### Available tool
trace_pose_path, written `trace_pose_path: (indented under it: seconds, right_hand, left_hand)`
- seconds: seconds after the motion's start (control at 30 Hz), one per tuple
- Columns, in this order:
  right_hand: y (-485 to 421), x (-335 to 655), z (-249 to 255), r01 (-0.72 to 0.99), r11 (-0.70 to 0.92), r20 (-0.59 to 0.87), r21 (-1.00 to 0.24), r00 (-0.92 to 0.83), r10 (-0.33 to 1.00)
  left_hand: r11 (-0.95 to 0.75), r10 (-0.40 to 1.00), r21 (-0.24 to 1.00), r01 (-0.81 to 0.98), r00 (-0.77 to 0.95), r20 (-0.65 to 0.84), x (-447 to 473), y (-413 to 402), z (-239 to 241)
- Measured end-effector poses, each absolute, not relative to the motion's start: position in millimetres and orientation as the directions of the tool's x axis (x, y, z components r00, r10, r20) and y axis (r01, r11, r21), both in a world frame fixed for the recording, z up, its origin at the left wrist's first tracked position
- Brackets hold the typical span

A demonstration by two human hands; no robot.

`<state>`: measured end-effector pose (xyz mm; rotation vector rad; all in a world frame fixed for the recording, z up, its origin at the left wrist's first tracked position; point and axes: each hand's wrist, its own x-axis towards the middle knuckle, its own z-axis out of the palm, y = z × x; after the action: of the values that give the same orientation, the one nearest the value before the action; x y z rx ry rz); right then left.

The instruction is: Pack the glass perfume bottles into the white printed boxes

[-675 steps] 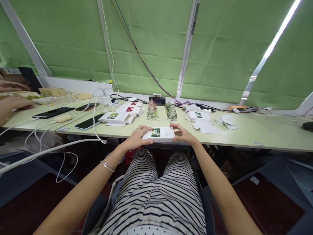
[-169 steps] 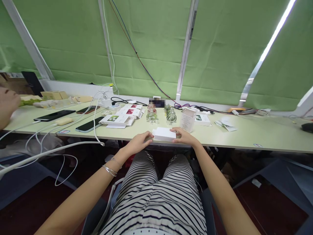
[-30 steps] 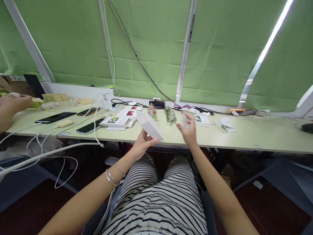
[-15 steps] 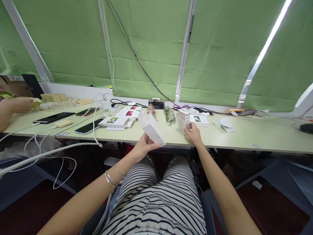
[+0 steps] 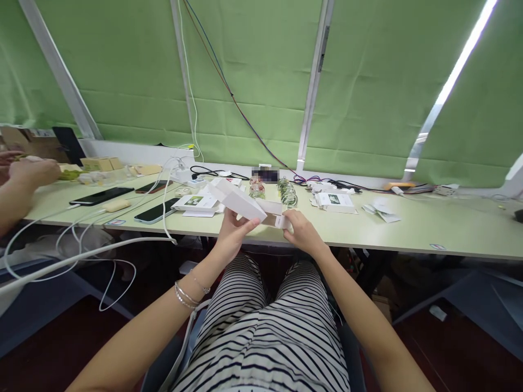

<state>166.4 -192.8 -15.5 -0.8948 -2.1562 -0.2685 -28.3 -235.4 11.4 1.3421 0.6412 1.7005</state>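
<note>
My left hand point(image 5: 232, 230) grips a long plain white box point(image 5: 237, 200), tilted, with its far end raised to the left. My right hand point(image 5: 299, 233) holds a smaller white carton point(image 5: 274, 214) and presses its end against the near end of the long box. Both hands meet just above the front edge of the pale green table point(image 5: 429, 228), over my striped lap. Several small glass jars point(image 5: 287, 193) stand on the table behind my hands.
Flat printed cartons point(image 5: 195, 203) lie stacked to the left, more cartons point(image 5: 333, 200) and paper scraps point(image 5: 379, 209) to the right. Phones point(image 5: 154, 211) and white cables point(image 5: 81, 239) cover the table's left part. Another person's hand point(image 5: 30, 173) is at the far left.
My right hand picked the upright small carton off the table and brought it left to the long box. The left hand lowered that box toward the table edge.
</note>
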Motion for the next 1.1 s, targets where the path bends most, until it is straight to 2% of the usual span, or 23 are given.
trace_pose_path:
  seconds: [0.13, 0.4, 0.77, 1.1]
  right_hand:
    - [-200, 158, -16, 0.704, 0.709, 0.708, -0.043, -0.479, 0.519]
    - [-206, 146, -18, 0.747, 0.664, 0.685, 0.040, -0.504, 0.526]
    - [-207, 141, -19, 0.753, 0.651, 0.682, 0.100, -0.528, 0.506]
    - [-208, 142, -17, 0.722, 0.689, 0.679, 0.071, -0.541, 0.496]
  left_hand:
    - [-0.540, 0.841, 0.821, -0.186, -0.136, 0.523, -31, -227, 6]
    - [-0.515, 0.854, 0.857, 0.019, -0.070, 0.515, -32, -226, 1]
    - [-0.505, 0.855, 0.863, 0.011, -0.125, 0.503, -32, -225, 1]
    - [-0.551, 0.826, 0.834, 0.026, -0.124, 0.550, -39, -217, -5]
